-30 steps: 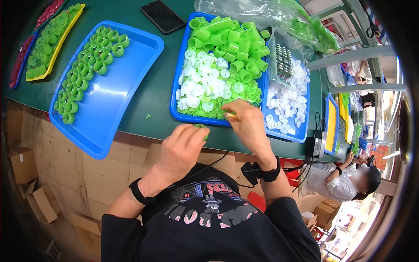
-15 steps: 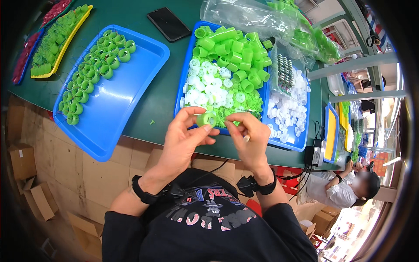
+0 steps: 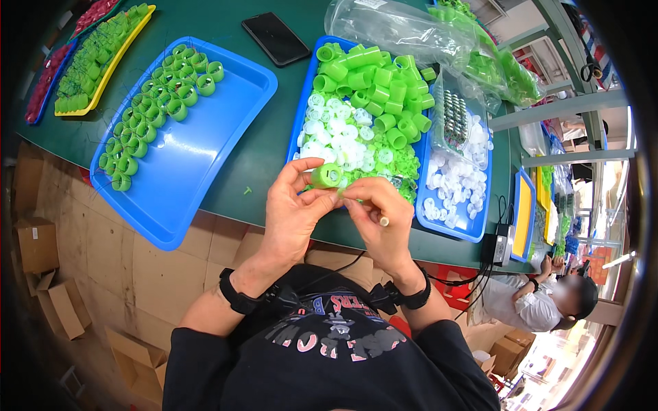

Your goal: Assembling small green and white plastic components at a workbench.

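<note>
Green cup (image 3: 326, 176), one: short, round-walled, a pale disc showing at its end; located in the left hand (image 3: 289, 211), over the near edge of the blue parts tray (image 3: 306, 103). Left hand: half curled, forefinger above the cup, thumb below, gripping it lightly with the end turned toward the right hand (image 3: 385, 204). Right hand: mostly closed, thumb and forefinger tips together beside the cup, a pale stick (image 3: 384, 221) tucked in the curled fingers; whether the tips also pinch a tiny part cannot be told at this size. Handling, by judgement: light, fairly stiff plastic, smooth and apt to roll or slip; the wall might flex under a hard squeeze. Best hold: across opposite sides of the outer wall, leaving the end free. Adjacent stock: loose green cups (image 3: 375, 81), white caps (image 3: 330, 133), both in the parts tray.
</note>
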### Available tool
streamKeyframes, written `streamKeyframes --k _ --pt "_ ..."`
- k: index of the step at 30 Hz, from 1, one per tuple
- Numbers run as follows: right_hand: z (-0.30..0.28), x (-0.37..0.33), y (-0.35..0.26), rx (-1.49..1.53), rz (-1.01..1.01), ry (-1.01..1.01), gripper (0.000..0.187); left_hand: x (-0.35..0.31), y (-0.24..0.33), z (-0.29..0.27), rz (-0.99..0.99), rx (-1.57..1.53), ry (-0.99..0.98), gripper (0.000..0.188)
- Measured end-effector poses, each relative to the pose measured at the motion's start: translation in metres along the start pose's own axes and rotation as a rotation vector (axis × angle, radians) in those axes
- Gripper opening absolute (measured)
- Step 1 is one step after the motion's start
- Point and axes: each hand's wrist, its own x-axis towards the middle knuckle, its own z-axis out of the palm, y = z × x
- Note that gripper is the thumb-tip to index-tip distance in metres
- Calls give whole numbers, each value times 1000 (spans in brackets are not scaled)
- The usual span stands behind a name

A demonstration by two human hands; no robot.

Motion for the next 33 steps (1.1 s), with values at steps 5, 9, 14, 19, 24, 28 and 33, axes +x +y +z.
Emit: streamKeyframes --k 5,9,14,19,24,28,33 --pt "-3 4 -3 -44 124 -56 16 -1 0 -1 39 99 14 44" --pt "2 2 -4 -94 1 -30 16 -2 -2 0 155 230 43 43" --pt "5 3 -7 -174 44 -40 13 -8 -6 3 193 234 56 42" --pt "10 -1 3 -203 10 -27 13 -9 -7 0 218 195 1 37" --pt "-2 0 -3 -58 83 22 10 -9 0 -7 -32 -41 -32 32" --pt "-4 7 -11 -50 1 -6 11 -10 -4 -12 -62 -42 -59 34" --pt "-1 9 -11 -108 -53 -67 14 -11 -6 -12 -39 -41 -62 34"
